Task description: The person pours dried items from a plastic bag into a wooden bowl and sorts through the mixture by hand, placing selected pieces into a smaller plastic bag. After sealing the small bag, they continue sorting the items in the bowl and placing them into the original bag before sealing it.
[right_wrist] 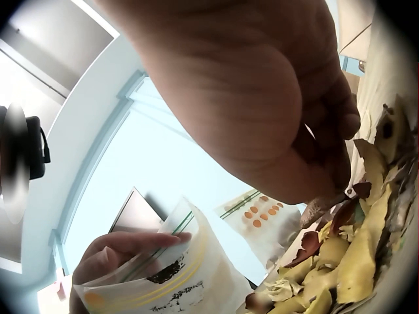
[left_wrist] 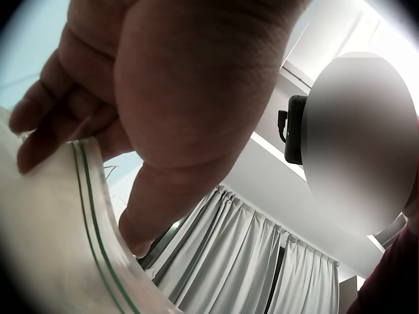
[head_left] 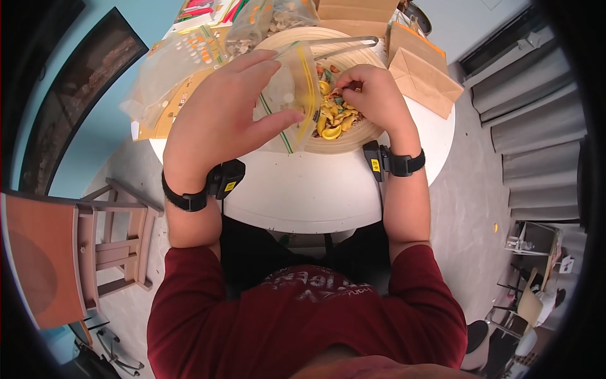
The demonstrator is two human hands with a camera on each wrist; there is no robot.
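Note:
My left hand (head_left: 224,101) grips a clear zip bag (head_left: 287,88) with yellow and green strips at its mouth, the thumb on the near side and the fingers on the far side. The bag's mouth (right_wrist: 190,226) is spread. My right hand (head_left: 377,95) reaches over a round woven tray (head_left: 353,144) of dried potpourri: curved yellow pieces (head_left: 334,123), with dark red and green bits among them. Thumb and fingers pinch a small dark red piece (right_wrist: 344,212) just above the pile, partly hidden by the hand.
Metal tongs (head_left: 353,43) lie across the tray's far rim. Other clear bags, one with orange spots (head_left: 199,50), lie at the back left. Brown paper bags (head_left: 423,79) stand at the back right. The white table's rounded edge (head_left: 303,224) is close to my body.

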